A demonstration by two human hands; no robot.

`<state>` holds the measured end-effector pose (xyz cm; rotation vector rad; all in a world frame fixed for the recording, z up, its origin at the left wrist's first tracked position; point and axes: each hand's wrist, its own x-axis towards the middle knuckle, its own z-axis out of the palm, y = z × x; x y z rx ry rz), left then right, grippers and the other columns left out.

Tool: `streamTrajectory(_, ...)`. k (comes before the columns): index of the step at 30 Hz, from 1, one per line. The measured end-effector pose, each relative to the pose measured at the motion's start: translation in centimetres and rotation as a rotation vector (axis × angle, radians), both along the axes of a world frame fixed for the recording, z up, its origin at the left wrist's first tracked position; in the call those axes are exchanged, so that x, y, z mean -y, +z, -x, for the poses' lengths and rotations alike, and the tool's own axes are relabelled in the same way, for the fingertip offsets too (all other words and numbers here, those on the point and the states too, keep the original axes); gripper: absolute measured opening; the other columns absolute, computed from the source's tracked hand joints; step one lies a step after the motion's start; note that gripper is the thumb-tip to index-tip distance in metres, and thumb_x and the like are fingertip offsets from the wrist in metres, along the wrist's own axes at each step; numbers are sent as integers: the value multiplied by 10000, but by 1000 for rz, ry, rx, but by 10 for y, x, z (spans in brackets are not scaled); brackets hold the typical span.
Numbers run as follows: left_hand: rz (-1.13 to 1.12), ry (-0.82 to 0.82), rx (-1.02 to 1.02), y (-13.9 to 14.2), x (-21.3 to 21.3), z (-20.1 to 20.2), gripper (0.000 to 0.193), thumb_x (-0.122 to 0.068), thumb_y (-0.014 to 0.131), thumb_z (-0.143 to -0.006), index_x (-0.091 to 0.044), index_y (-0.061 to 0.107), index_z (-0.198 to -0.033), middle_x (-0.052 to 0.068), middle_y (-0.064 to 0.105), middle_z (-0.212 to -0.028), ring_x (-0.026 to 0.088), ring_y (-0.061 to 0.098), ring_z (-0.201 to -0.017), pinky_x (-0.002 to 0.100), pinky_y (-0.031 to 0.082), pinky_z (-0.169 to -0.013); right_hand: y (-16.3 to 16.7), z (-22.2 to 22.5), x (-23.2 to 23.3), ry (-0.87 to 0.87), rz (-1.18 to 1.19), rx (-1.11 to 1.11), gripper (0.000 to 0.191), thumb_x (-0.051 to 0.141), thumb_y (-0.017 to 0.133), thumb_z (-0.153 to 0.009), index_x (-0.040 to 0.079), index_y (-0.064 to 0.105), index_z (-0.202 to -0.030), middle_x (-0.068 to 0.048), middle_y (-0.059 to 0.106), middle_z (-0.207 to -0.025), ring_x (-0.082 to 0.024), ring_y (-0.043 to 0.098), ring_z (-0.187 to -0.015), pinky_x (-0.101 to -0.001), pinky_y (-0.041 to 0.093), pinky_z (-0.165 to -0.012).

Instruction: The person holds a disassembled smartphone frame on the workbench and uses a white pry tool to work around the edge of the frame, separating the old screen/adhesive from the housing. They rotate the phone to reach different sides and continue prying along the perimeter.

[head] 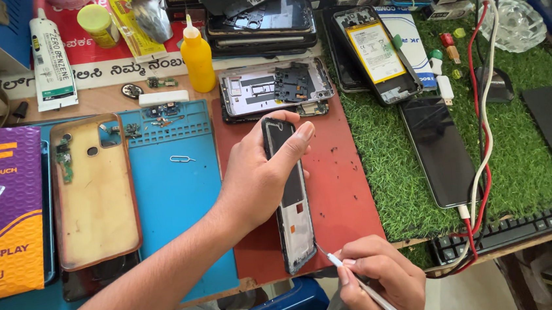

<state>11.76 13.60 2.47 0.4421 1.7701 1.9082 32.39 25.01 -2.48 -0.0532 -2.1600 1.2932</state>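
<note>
On the red mat (pixel 338 196), just in front of you, lies the phone frame (pixel 290 193), a long dark shell stood on its edge and running away from you. Your left hand (pixel 258 176) wraps its upper half, thumb on the far top corner, fingers closed around the side. Your right hand (pixel 381 278) is pinched shut on a thin tool (pixel 358 280), whose tip touches the frame's near bottom corner.

Just beyond the frame sits an opened phone (pixel 276 88) with its boards showing, and behind that a yellow bottle (pixel 197 57). Left of the frame spreads the blue mat (pixel 174 196), carrying a small metal pin (pixel 182 159) and, further left, a tan back cover (pixel 93 189). Past that lies a purple and yellow packet (pixel 1 209). Right of the frame is the green turf (pixel 388 166), with a black phone (pixel 438 152) lying flat, another phone with its battery exposed (pixel 376 52) beyond it, and red and white cables (pixel 484 125) running down to a keyboard (pixel 518 228) at the near edge.
</note>
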Motion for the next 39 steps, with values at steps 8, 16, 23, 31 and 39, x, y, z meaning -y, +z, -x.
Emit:
streamTrajectory(8, 12, -3, 4, 0, 0, 0, 388, -402, 670, -924, -80, 665, -1140, 35, 716, -832, 98, 695, -680, 280, 569, -593, -6, -5, -5, 43, 154, -26, 120, -60, 686, -832, -60, 603, -919, -222, 715, -934, -173, 670, -774, -262, 550, -683)
streamTrajectory(16, 13, 2, -19, -3, 0, 0, 406, -416, 666, -919, -78, 662, -1142, 37, 719, -820, 94, 696, -681, 281, 567, -596, -5, -7, -2, 23, 66, 29, 123, -57, 695, -830, -36, 581, -870, -190, 718, -880, -163, 697, -761, -251, 556, -664)
streamTrajectory(23, 11, 7, -47, -3, 0, 1, 403, -418, 665, -925, -75, 665, -1137, 36, 720, -819, 91, 692, -684, 277, 565, -601, -5, -7, -6, 74, 177, 0, 117, -43, 698, -851, -60, 596, -905, -195, 720, -910, -144, 655, -738, -249, 542, -651)
streamTrajectory(31, 12, 7, -48, -3, -1, 1, 399, -419, 662, -926, -74, 665, -1127, 34, 719, -821, 89, 686, -691, 277, 567, -606, -6, -6, 1, -24, 63, 6, 103, -44, 695, -831, -50, 606, -881, -188, 719, -910, -152, 681, -766, -252, 558, -685)
streamTrajectory(39, 38, 18, -121, -6, -1, 1, 394, -423, 655, -940, -74, 676, -1123, 28, 735, -829, 78, 684, -738, 271, 569, -649, -3, -5, -5, 58, -16, -82, 107, -58, 684, -821, -34, 598, -881, -162, 701, -867, -160, 706, -744, -246, 563, -663)
